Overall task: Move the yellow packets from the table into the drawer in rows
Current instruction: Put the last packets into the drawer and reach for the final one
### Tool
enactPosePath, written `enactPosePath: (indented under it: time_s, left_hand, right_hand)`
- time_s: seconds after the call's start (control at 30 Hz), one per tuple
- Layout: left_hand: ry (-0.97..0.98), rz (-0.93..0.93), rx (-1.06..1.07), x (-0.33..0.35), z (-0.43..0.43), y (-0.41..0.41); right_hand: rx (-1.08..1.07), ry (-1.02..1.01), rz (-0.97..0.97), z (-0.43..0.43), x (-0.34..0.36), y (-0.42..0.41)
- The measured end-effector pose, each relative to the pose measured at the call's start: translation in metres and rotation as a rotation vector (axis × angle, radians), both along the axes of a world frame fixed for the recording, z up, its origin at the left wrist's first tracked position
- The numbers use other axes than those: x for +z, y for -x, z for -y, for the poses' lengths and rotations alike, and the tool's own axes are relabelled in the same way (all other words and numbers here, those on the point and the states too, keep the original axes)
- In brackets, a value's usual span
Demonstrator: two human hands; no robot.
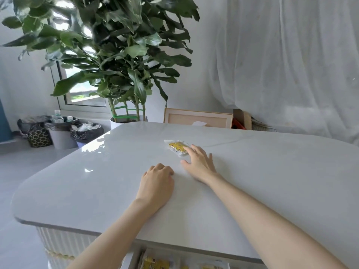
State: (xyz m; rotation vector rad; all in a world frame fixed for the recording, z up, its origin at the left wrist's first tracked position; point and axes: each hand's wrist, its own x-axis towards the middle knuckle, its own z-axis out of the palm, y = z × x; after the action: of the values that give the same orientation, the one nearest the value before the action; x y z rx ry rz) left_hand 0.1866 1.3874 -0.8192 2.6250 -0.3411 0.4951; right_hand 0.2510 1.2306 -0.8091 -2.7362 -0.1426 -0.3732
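Yellow packet (177,146): only one seen on tabletop (272,171), at 12 o'clock.
Right grip (198,162): released, flat fingers touching it.
Left grip (157,181): clenched, empty.
Drawer (126,261): 6 o'clock, some packets (155,264) already inside.

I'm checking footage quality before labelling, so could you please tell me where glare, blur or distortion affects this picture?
Head view: light from the window glares off the table at its left. The plant is blurred and backlit up top. Wide-angle distortion bows the table edges. The packet touched by the right hand is reasonably sharp.
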Motion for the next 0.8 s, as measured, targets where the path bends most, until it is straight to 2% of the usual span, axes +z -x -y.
enactPosePath:
  time_s: [0.23,0.37,0.63,0.8]
  left_hand:
    - [0.161,0.021,0.039,-0.003,-0.006,-0.044]
    - [0.293,0.033,0.140,-0.002,-0.008,-0.057]
    - [0.275,0.003,0.105,-0.002,-0.007,-0.041]
    - [0.264,-0.059,0.113,0.002,-0.005,-0.014]
  right_hand:
    - [-0.031,-0.014,-0.109,-0.004,-0.008,-0.066]
    - [-0.051,0.090,-0.038,-0.007,-0.005,-0.074]
    - [0.004,0.044,-0.082,-0.003,0.002,-0.039]
    - [0.055,-0.073,-0.114,0.012,-0.004,0.015]
